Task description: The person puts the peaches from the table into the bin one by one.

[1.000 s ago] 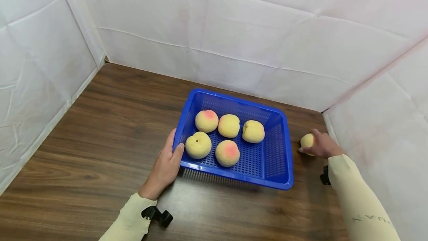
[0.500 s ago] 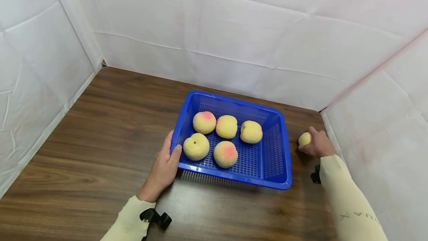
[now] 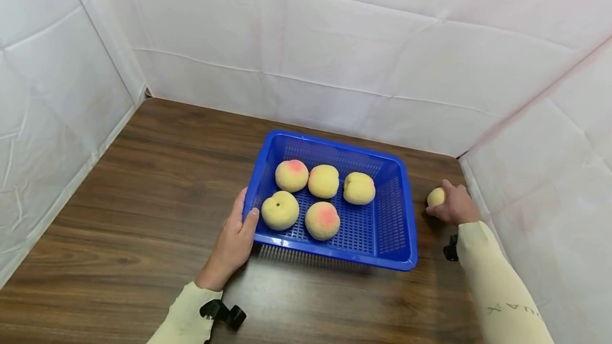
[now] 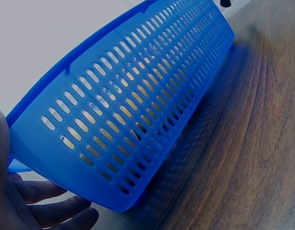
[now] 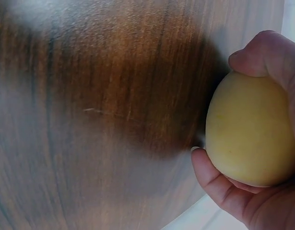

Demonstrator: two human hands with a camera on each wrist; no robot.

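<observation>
In the head view, my left hand (image 3: 234, 246) grips the left end of a blue plastic basket (image 3: 409, 216), with the thumb over the rim. From the left wrist view, its other fingers (image 4: 56, 211) reach under the slotted outer wall. Several yellow peaches lie inside; a pink-blushed peach (image 3: 322, 221) is at the front, and one with a dark stem hole (image 3: 280, 210) is nearest my left thumb. My right hand (image 3: 458, 206) holds another peach (image 5: 253, 129) low at the table's right side, its thumb and fingers around it, the palm side partly hidden.
A brown wood-grain table (image 3: 143, 200) carries the basket. White sheeting (image 3: 334, 41) rises as a wall behind it and along both sides. Black camera mounts (image 3: 223, 313) sit at the wrists. The right hand is close to the right-hand sheeting.
The right hand has closed further round the peach at the right and moved slightly left. The left hand keeps its grip on the basket; the whole view has shifted a little.
</observation>
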